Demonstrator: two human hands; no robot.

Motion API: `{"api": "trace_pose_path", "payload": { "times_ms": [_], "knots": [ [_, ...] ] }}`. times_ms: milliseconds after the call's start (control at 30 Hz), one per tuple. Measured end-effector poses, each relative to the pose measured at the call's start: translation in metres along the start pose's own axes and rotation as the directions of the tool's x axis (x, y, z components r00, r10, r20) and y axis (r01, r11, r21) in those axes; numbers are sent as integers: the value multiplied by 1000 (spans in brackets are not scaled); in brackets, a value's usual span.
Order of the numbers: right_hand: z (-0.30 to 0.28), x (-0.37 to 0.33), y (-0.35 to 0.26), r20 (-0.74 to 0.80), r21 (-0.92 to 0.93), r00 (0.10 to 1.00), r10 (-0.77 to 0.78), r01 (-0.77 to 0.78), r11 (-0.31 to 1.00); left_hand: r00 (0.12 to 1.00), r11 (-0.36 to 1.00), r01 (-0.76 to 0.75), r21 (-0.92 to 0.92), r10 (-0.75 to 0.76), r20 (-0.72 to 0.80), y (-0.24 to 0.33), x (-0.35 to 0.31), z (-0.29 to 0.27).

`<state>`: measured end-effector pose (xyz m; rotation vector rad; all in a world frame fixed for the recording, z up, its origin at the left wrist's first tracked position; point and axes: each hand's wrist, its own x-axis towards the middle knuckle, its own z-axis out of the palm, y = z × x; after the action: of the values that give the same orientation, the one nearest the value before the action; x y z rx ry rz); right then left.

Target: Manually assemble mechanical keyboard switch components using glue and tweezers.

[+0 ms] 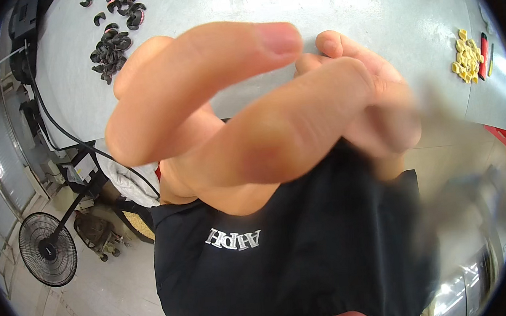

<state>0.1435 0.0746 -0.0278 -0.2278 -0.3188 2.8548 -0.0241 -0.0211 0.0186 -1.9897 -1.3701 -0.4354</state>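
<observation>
My left hand is raised very close to the camera and looks large. Its thumb and a bent finger stand apart with a gap between them, and nothing shows in that gap. Behind its thumb tip is my right hand, fingers curled inward. The left thumb covers part of that hand and its lower side is blurred, so whether it holds anything is hidden. Both hands are above the near edge of a grey table, in front of my black top.
Dark curved pieces, some with pink parts, lie in clusters at the table's far left. Small yellow pieces are piled at the right beside a red tool. A black cable hangs past the left edge, near a standing fan.
</observation>
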Motion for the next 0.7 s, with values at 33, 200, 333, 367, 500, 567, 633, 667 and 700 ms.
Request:
{"api": "trace_pose_path", "payload": {
  "times_ms": [33, 200, 333, 367, 500, 567, 633, 667, 700],
  "knots": [
    [1, 0, -1, -1, 1, 1000, -1, 1, 1000, 1000, 1000, 2, -12, -2, -9, 0, 1, 2],
    [7, 0, -6, -83, -40, 994, 69, -72, 997, 998, 998, 12, -68, -16, -54, -3, 6, 8],
    [8, 0, -8, -123, -32, 987, 102, -106, 994, 983, 961, 127, -245, -155, -99, 0, -1, 11],
    [7, 0, -8, -112, -7, 988, 105, -106, 994, 983, 960, 127, -248, -155, -99, -1, 0, 12],
    [4, -2, -8, -99, 24, 990, 96, -95, 995, 984, 925, -13, -379, -54, -167, -7, 4, 12],
    [5, -1, -9, -96, 24, 991, 95, -93, 995, 997, 948, -56, -313, 35, -73, -11, 8, 7],
    [5, -1, -9, -118, 6, 989, 94, -94, 996, 997, 956, -81, -282, 78, -24, -14, 11, 4],
    [5, -1, -9, -129, -3, 987, 92, -93, 996, 996, 957, -86, -276, 88, -5, -15, 12, 3],
    [5, -1, -9, -127, -2, 987, 95, -96, 995, 995, 960, -87, -267, 96, 18, -15, 12, 0]
  ]
}}
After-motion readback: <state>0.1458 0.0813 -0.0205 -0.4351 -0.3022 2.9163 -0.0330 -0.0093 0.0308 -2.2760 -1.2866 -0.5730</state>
